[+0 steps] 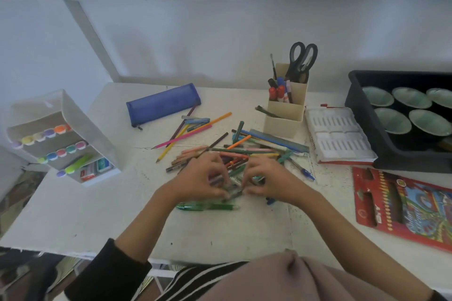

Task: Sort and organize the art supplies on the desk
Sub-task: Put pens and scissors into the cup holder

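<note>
Your left hand is stretched out over the white desk with its fingers curled down, and it pinches one end of a short dark pen. Your right hand sits opposite, fingers curled too, with its tips at the pen's other end (the blur hides whether they really grip it). Both hands are on the near edge of the messy pile of coloured pencils and pens in the middle of the desk.

At the far left stands a white plastic rack with steps. Rows of markers with pastel caps sit in it, and a bright green highlighter and some small boxes lie in the bottom step. Next, a flat blue mesh pencil case lies at the back. Right of the pile stands a cream holder with three pockets. It has black-handled scissors in the back pocket, red-capped markers in the middle one and a dark brush in the low front one. At the far right a black plastic tray holds five pale green bowls.

A clear green pen lies just below your hands. A white flat box lies between the holder and the tray, and a red pencil packet lies in front of the tray.
</note>
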Demonstrator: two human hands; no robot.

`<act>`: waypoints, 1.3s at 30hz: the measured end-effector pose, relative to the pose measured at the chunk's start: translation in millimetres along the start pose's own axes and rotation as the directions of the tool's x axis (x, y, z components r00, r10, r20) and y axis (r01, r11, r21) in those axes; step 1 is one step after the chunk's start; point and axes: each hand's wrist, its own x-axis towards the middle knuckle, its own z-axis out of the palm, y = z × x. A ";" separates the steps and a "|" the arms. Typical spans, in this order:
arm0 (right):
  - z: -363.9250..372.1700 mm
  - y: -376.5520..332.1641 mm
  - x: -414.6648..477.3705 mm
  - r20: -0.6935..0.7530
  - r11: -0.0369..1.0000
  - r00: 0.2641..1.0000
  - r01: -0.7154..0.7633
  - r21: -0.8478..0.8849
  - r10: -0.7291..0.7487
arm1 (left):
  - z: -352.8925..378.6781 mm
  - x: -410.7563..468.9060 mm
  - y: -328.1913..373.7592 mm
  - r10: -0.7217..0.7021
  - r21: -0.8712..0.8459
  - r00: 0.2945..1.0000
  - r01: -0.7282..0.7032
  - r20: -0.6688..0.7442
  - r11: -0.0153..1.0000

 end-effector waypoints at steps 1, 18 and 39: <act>7.3 -0.6 0.8 0.026 0.999 1.000 0.013 -0.031 -0.013 | 8.3 -6.0 1.3 0.014 0.063 0.997 -0.018 0.073 0.998; 30.0 0.1 -2.8 -0.006 0.896 0.999 0.029 -0.443 -0.035 | 49.1 -29.4 -23.5 0.040 0.293 0.905 0.096 -0.424 0.951; 42.4 0.3 4.6 -0.281 0.825 0.937 0.013 -0.565 -0.207 | 40.8 -14.7 -10.7 -0.046 0.075 0.924 0.081 -0.380 0.994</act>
